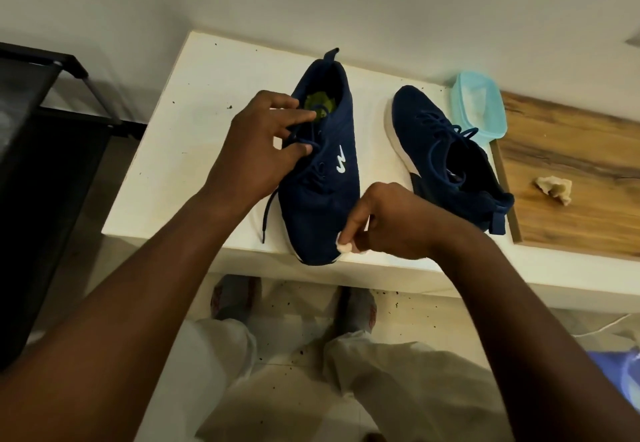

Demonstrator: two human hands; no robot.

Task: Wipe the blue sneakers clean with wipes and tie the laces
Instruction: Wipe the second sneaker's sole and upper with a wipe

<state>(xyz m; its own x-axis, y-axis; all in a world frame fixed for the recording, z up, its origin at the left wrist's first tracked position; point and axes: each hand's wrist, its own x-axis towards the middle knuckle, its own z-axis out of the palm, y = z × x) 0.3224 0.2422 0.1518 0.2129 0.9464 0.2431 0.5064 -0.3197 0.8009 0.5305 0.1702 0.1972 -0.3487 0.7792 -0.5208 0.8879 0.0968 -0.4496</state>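
Two blue sneakers lie on a white table [180, 150]. The left sneaker [322, 192] points its toe at me and bears a white logo on its side. My left hand [263, 150] grips this shoe at the lace area, fingers curled over the tongue, and one loose lace [268, 214] trails down beside it. My right hand [391, 219] pinches a small white wipe [344, 246] against the toe's right edge by the white sole. The right sneaker [450, 161] lies apart, toe away from me, its laces loose.
A pale blue plastic tub [479, 109] stands behind the right sneaker. A crumpled used wipe [554, 189] lies on a wooden board [571, 150] at the right. A black rack [41, 150] stands on the left. Dark crumbs dot the table and floor by my feet.
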